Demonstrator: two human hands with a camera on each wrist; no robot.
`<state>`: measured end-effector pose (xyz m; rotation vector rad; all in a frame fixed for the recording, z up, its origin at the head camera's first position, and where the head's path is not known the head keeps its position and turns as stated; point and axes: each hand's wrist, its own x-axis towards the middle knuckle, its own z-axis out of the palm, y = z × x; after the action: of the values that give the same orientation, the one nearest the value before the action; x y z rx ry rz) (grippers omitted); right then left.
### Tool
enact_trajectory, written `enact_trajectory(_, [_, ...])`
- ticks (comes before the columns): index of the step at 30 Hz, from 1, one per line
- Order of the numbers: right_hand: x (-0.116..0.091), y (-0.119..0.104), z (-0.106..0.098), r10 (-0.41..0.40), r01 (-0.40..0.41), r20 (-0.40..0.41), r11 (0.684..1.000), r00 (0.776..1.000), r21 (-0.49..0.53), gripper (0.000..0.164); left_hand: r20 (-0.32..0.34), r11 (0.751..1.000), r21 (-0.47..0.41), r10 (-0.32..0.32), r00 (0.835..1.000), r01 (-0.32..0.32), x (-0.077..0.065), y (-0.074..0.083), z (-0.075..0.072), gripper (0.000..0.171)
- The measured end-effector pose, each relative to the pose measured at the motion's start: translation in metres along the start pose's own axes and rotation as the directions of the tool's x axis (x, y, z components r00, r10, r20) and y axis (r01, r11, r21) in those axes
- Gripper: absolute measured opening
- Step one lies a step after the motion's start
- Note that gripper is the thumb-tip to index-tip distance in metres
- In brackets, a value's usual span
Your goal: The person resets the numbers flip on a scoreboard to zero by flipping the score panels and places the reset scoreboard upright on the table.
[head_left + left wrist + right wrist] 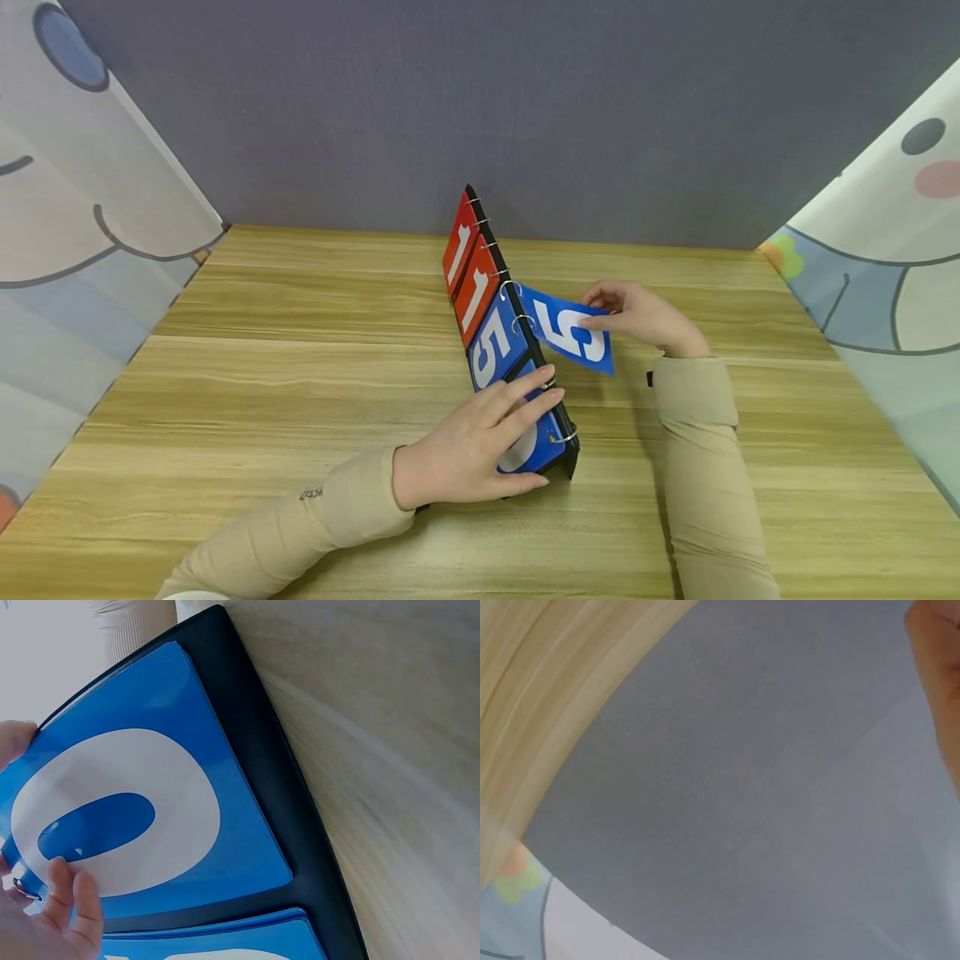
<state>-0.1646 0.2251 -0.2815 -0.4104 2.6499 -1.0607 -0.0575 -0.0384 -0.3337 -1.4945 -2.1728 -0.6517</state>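
A black tabletop flip scoreboard (572,457) stands tilted, its number cards hung on metal rings along the top edge. Two red cards (476,289) show 1, and a blue card (497,343) beside them shows 5. My left hand (480,442) rests over the near end, across a blue card with a white 0 (180,847); fingertips touch the ringed top edge, the thumb the side edge. On the far side of the rings, my right hand (641,315) pinches the outer edge of another blue 5 card (551,321), lifted off the board. The right wrist view shows only part of that hand (939,682).
The scoreboard stands on a wood-grain table (300,367). Behind it rises a grey panel (480,108). Cartoon-printed panels stand at the left (112,183) and right (885,250).
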Motion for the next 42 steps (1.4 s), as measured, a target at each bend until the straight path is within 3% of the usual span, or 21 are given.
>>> enact_trajectory(16, [-0.008,0.006,-0.009,0.052,-0.05,-0.162,0.999,0.985,0.017,0.031,-0.004,1.0,-0.011,-0.002,1.0,0.002,0.001,0.0,-0.001,0.085])
enact_trajectory(20, [-0.013,0.005,-0.015,0.045,-0.017,-0.148,0.983,0.988,0.182,0.041,-0.004,1.0,-0.013,-0.002,1.0,0.002,0.001,0.0,-0.001,0.085])
enact_trajectory(22, [-0.017,0.005,-0.019,0.007,0.045,-0.136,0.927,0.991,0.373,0.039,-0.002,1.0,-0.015,-0.003,1.0,0.003,0.001,0.0,-0.001,0.085])
enact_trajectory(23, [-0.019,0.005,-0.021,-0.022,0.083,-0.132,0.875,0.991,0.476,0.037,-0.001,1.0,-0.016,-0.004,1.0,0.004,0.001,0.0,-0.001,0.085])
enact_trajectory(25, [-0.022,0.004,-0.025,-0.103,0.172,-0.143,0.742,0.984,0.648,0.031,0.002,1.0,-0.021,-0.006,1.0,0.006,0.001,0.0,-0.001,0.085])
enact_trajectory(27, [-0.026,0.003,-0.027,-0.19,0.258,-0.178,0.599,0.965,0.758,0.029,0.003,1.0,-0.024,-0.008,1.0,0.008,0.001,0.001,-0.001,0.085])
enact_trajectory(28, [-0.027,0.001,-0.027,-0.226,0.298,-0.205,0.548,0.952,0.782,0.03,0.004,1.0,-0.027,-0.01,1.0,0.01,0.001,0.001,-0.001,0.085])
enact_trajectory(30, [-0.03,-0.003,-0.026,-0.284,0.381,-0.273,0.466,0.919,0.798,0.033,0.007,0.999,-0.03,-0.012,1.0,0.012,0.002,0.001,-0.001,0.085])
enact_trajectory(32, [-0.032,-0.008,-0.026,-0.326,0.449,-0.333,0.403,0.885,0.797,0.035,0.011,0.999,-0.031,-0.014,1.0,0.015,0.002,0.001,-0.001,0.085])
enact_trajectory(35, [-0.036,-0.016,-0.024,-0.364,0.515,-0.393,0.349,0.844,0.783,0.04,0.015,0.999,-0.03,-0.017,1.0,0.018,0.001,0.001,-0.002,0.085])
enact_trajectory(36, [-0.037,-0.019,-0.024,-0.372,0.528,-0.404,0.343,0.836,0.776,0.042,0.016,0.999,-0.03,-0.019,1.0,0.019,0.001,0.001,-0.002,0.085])
enact_trajectory(38, [-0.04,-0.024,-0.023,-0.364,0.546,-0.422,0.378,0.83,0.748,0.044,0.015,0.999,-0.032,-0.019,1.0,0.02,0.001,0.002,-0.001,0.085])
enact_trajectory(41, [-0.045,-0.032,-0.019,-0.339,0.568,-0.456,0.452,0.823,0.688,0.047,0.014,0.999,-0.034,-0.019,1.0,0.019,0.001,0.002,-0.002,0.085])
enact_trajectory(42, [-0.046,-0.034,-0.017,-0.326,0.573,-0.472,0.491,0.819,0.657,0.048,0.014,0.999,-0.035,-0.02,1.0,0.02,0.001,0.002,-0.002,0.085])
